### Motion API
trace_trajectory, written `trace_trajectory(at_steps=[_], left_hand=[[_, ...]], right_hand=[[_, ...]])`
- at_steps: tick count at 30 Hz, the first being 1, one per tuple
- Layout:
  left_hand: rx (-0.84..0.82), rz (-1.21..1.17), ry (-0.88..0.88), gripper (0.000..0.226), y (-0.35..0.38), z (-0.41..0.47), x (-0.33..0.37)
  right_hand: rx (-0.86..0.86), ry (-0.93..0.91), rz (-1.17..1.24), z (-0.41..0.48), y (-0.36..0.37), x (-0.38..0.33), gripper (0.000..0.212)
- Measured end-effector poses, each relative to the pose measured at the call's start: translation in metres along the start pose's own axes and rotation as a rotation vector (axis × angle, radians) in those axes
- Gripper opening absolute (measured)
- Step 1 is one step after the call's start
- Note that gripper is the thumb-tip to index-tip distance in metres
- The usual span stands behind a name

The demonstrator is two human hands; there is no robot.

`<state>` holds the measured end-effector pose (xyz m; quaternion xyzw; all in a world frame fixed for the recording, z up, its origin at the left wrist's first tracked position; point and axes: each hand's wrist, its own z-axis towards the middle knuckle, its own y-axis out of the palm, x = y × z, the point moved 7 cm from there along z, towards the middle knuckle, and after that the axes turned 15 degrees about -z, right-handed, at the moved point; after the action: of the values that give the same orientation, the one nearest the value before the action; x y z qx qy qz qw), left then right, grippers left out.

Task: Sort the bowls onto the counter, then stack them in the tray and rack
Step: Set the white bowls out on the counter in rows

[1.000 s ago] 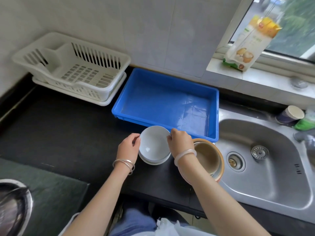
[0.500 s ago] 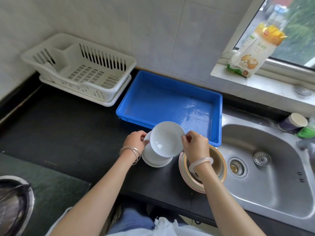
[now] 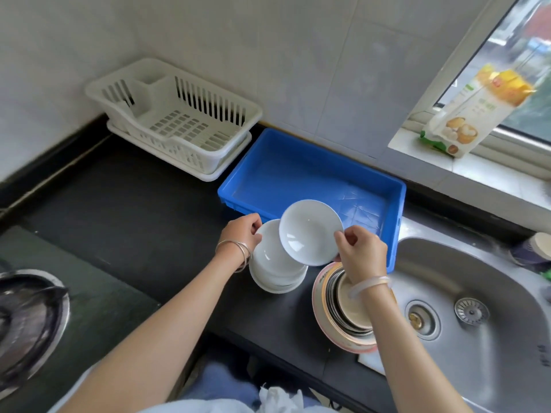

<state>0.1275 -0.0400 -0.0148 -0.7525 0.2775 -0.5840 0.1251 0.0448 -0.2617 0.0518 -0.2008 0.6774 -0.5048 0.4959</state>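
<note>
Dark counter (image 3: 134, 210) lies open left of the white bowl stack (image 3: 272, 274). The mixed bowl stack (image 3: 340, 320) crowds the sink (image 3: 483, 281) edge; a raised bowl (image 3: 310, 232) hangs across the near wall of the blue tray (image 3: 298, 180).

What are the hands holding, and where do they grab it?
The right hand pinches the tilted white bowl by its rim. The left hand grips the bowl stack by its top rim.

Lifted bowl (image 3: 310, 232) hides pt of white bowl stack (image 3: 274, 272); right hand (image 3: 362, 251) & wrist cover much of mixed stack (image 3: 337, 320), count unclear. Sink (image 3: 477, 293), pan (image 3: 26, 317), cup (image 3: 533, 251) cut by frame edges. Packet (image 3: 474, 111) print blurred, unreadable.
</note>
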Motion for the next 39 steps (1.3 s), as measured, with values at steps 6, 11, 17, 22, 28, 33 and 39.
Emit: trace_trajectory(at_steps=[6, 11, 17, 22, 28, 33, 39], left_hand=[[0.068, -0.227, -0.067, 0.006, -0.038, 0.009, -0.007], [0.158, -0.373, -0.101, 0.014, -0.099, 0.026, -0.028], [0.35, -0.479, -0.178, 0.019, -0.185, 0.036, -0.088], [0.527, -0.54, -0.288, 0.013, -0.249, 0.039, -0.156], [0.733, -0.602, -0.409, 0.01, -0.301, 0.042, -0.229], [0.84, -0.705, -0.487, 0.012, -0.327, 0.055, -0.269], [0.992, -0.84, -0.523, 0.01, -0.351, 0.071, -0.302]], right_hand=[[-0.013, -0.062, 0.113, 0.015, -0.002, -0.031, 0.021], [-0.049, -0.109, 0.177, 0.031, 0.017, -0.082, 0.02], [-0.199, -0.173, 0.256, 0.046, 0.078, -0.166, 0.021], [-0.325, -0.215, 0.239, 0.061, 0.147, -0.237, 0.016], [-0.453, -0.225, 0.217, 0.074, 0.229, -0.306, 0.013], [-0.544, -0.196, 0.147, 0.083, 0.287, -0.34, 0.011], [-0.63, -0.16, 0.123, 0.093, 0.35, -0.378, 0.011]])
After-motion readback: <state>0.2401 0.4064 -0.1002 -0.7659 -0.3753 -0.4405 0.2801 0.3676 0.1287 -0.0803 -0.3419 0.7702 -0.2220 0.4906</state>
